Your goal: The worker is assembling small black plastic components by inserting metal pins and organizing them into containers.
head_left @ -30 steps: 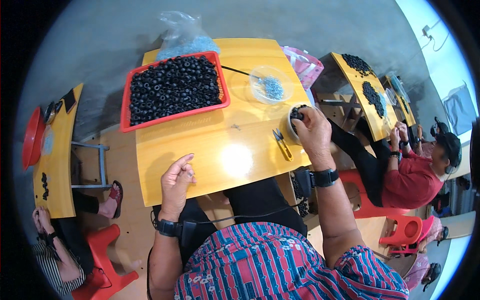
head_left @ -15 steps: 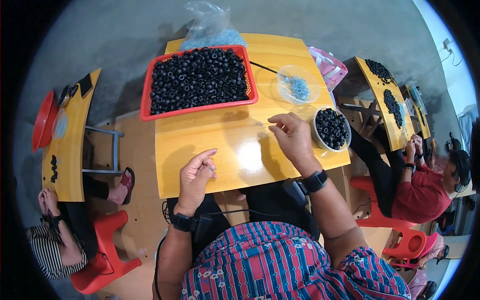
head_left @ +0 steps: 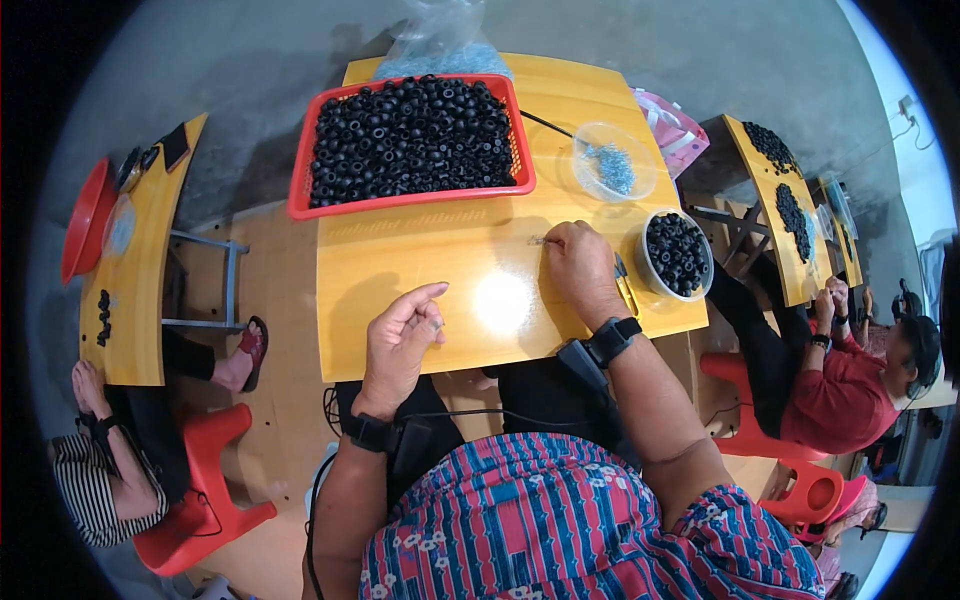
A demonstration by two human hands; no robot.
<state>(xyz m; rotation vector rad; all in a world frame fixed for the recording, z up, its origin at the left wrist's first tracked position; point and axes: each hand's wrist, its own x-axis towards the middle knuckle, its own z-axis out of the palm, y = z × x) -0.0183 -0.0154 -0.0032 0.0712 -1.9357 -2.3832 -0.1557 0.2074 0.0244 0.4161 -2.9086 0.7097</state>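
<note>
My left hand (head_left: pixel 404 345) hovers over the near part of the yellow table (head_left: pixel 460 270). Its index finger points out while the thumb and other fingers close around a small greyish bit that I cannot make out. With fingertips pressed together, my right hand (head_left: pixel 580 265) reaches down to a few tiny shiny pieces (head_left: pixel 537 240) on the tabletop; whether it grips one is hidden. Beside that hand stands a clear round tub (head_left: pixel 708 262) of black, hollow, rounded parts (head_left: pixel 676 254). A yellow-handled tool (head_left: pixel 625 286) lies between hand and tub, partly covered.
A red basket (head_left: pixel 420 203) heaped with black parts is at the back left, a clear bag (head_left: pixel 440 50) behind it. A clear bowl (head_left: pixel 640 180) of small silvery-blue pieces sits back right. People work at side tables (head_left: pixel 150 270) left and right (head_left: pixel 765 215).
My right hand has lowered onto the tiny pieces and its fingers have closed. The yellow-handled tool now shows. My left hand stays nearly in place while the view shifts slightly.
</note>
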